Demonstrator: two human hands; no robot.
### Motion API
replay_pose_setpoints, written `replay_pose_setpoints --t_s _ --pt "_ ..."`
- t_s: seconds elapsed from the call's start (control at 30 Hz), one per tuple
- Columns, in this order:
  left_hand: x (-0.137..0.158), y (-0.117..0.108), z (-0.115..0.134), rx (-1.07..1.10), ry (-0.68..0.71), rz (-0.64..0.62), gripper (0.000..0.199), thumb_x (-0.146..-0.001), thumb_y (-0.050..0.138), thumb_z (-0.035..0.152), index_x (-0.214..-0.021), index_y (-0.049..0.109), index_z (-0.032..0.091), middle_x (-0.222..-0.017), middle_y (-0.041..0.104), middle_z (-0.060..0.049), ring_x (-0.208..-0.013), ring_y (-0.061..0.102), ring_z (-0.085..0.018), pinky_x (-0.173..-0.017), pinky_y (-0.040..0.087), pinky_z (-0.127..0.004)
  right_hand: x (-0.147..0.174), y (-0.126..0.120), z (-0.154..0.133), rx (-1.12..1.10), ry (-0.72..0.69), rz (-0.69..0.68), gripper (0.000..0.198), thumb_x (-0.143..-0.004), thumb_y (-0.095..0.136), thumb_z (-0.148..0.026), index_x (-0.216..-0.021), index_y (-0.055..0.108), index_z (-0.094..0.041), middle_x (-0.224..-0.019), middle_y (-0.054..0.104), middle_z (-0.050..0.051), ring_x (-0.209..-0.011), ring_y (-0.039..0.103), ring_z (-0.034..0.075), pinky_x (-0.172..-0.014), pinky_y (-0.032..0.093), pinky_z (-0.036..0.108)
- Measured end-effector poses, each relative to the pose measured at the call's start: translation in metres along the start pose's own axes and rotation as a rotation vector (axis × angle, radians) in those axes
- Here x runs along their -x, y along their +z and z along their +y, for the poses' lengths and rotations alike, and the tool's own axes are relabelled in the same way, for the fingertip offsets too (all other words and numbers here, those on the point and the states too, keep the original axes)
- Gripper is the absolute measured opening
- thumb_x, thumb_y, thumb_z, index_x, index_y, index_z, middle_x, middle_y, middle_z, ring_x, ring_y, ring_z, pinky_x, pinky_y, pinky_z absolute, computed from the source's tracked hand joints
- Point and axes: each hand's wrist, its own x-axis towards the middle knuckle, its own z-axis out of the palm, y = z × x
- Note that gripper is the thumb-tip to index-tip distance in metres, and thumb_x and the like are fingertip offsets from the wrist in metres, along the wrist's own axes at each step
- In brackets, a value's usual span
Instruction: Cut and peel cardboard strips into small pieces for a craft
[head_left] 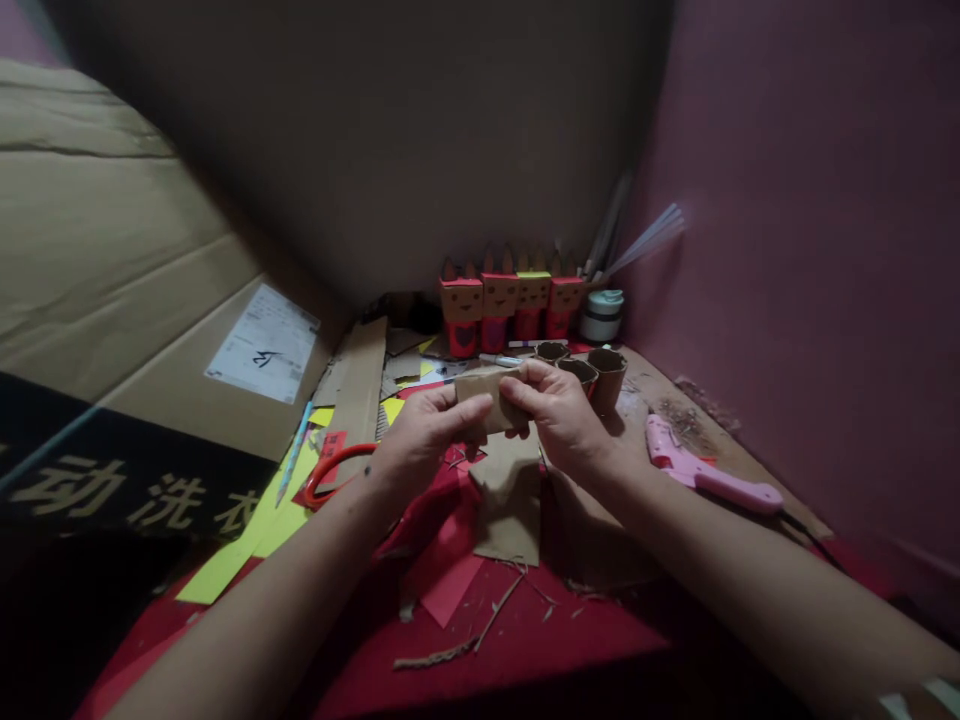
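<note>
Between my two hands is a small rectangular piece of cardboard point(480, 388), held up above the table. My left hand point(420, 430) grips its left end, thumb in front and fingers behind. At the right end, my right hand point(559, 410) pinches it the same way. Below lies a larger flat cardboard sheet point(510, 515), with red paper point(446, 575) beside it. Orange-handled scissors point(319, 480) rest near my left forearm, their blades hidden. Cardboard tubes point(609, 375) stand just beyond my right hand.
Several cardboard figures with drawn faces point(461, 300) stand at the back. A pink glue gun point(705, 475) lies right, near a lidded jar point(602, 315) and clear glue sticks point(649, 240). A big cardboard box point(172, 320) fills the left. Yellow paper point(225, 560) and scraps cover the red table point(540, 640).
</note>
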Motion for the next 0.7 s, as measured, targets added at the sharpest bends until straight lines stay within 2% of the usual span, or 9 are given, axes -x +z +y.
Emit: replay_pose_setpoints --t_s 0.13,0.23,0.3,0.37,0.47,0.53,0.63,0.7 --pt "0.003 -0.004 -0.01 -0.045 -0.047 0.108 0.017 -0.068 0.073 0.03 -0.073 0.07 0.013 -0.058 0.062 0.0 -0.047 0.047 -0.009 -0.048 0.036 -0.021 0.002 -0.001 0.01 0.063 0.092 0.011 0.023 -0.074 0.067 -0.036 -0.07 0.053 -0.018 -0.057 0.052 -0.005 -0.045 0.045 0.007 -0.041 0.04 0.02" --pt "0.004 -0.005 -0.014 -0.043 -0.069 0.139 0.017 -0.068 0.072 0.029 -0.075 0.071 0.014 -0.061 0.064 0.0 -0.05 0.048 -0.009 -0.049 0.036 -0.021 0.006 -0.003 0.012 0.062 0.122 -0.008 0.023 -0.075 0.066 -0.035 -0.088 0.056 -0.019 -0.067 0.058 -0.003 -0.053 0.053 0.009 -0.046 0.045 0.021" --pt "0.004 -0.007 -0.015 -0.051 -0.056 0.131 0.016 -0.07 0.072 0.029 -0.076 0.072 0.015 -0.063 0.064 -0.001 -0.052 0.049 -0.009 -0.05 0.037 -0.021 0.007 -0.005 0.012 0.042 0.116 -0.016 0.038 -0.074 0.068 -0.029 -0.108 0.052 -0.023 -0.073 0.061 -0.004 -0.053 0.055 0.01 -0.046 0.046 0.022" --pt "0.003 -0.009 -0.016 -0.056 -0.044 0.11 0.017 -0.071 0.071 0.03 -0.08 0.073 0.016 -0.067 0.066 -0.001 -0.053 0.05 -0.01 -0.051 0.038 -0.021 0.007 -0.007 0.01 0.042 0.116 -0.047 0.048 -0.073 0.069 -0.025 -0.117 0.049 -0.026 -0.076 0.062 -0.004 -0.051 0.056 0.009 -0.045 0.046 0.022" --pt "0.002 -0.015 -0.019 -0.048 -0.046 0.068 0.026 -0.075 0.071 0.034 -0.094 0.072 0.017 -0.076 0.068 -0.003 -0.061 0.055 -0.011 -0.055 0.042 -0.021 0.006 -0.01 0.011 0.075 0.122 -0.091 0.036 -0.073 0.068 -0.023 -0.107 0.057 -0.024 -0.074 0.061 -0.004 -0.051 0.058 0.009 -0.043 0.045 0.021" --pt "0.0 -0.019 -0.021 -0.014 -0.05 0.042 0.034 -0.081 0.063 0.043 -0.099 0.071 0.015 -0.078 0.068 -0.005 -0.064 0.057 -0.013 -0.055 0.043 -0.022 0.005 -0.012 0.013 0.057 0.114 -0.083 0.031 -0.072 0.069 -0.023 -0.102 0.06 -0.023 -0.071 0.061 -0.004 -0.051 0.058 0.01 -0.041 0.044 0.02" --pt "-0.002 -0.023 -0.025 0.025 -0.055 0.052 0.047 -0.088 0.048 0.053 -0.091 0.069 0.012 -0.068 0.065 -0.006 -0.056 0.054 -0.013 -0.049 0.04 -0.022 0.004 -0.012 0.015 -0.015 0.097 -0.062 0.025 -0.068 0.072 -0.021 -0.092 0.063 -0.022 -0.076 0.062 -0.002 -0.055 0.058 0.01 -0.043 0.046 0.02" --pt "-0.003 -0.024 -0.026 -0.003 -0.067 0.079 0.045 -0.087 0.049 0.052 -0.081 0.067 0.012 -0.059 0.06 -0.003 -0.048 0.048 -0.01 -0.046 0.037 -0.021 0.005 -0.012 0.014 -0.037 0.105 -0.066 0.018 -0.066 0.073 -0.019 -0.082 0.065 -0.021 -0.081 0.06 -0.002 -0.061 0.058 0.01 -0.05 0.051 0.023"
